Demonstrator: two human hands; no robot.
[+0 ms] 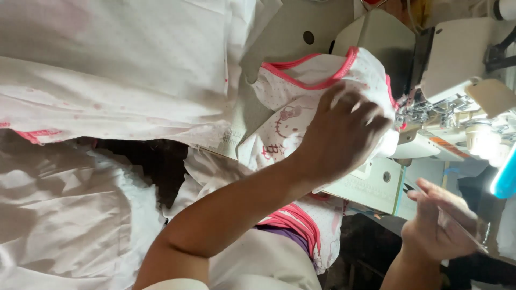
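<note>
Inspector: Your left hand [344,134] lies flat, fingers spread, pressing the small white dotted garment [301,102] with pink trim against the sewing machine [446,70], right at the needle area.

Operator: And the other?

Inspector: Your right hand [435,225] sits lower, near the machine bed's edge, pinched around a thin metal tool [462,228]; what kind, I cannot tell. Heaps of white fabric [107,70] lie to the left, with more pink-trimmed pieces [301,223] under your forearm.
</note>
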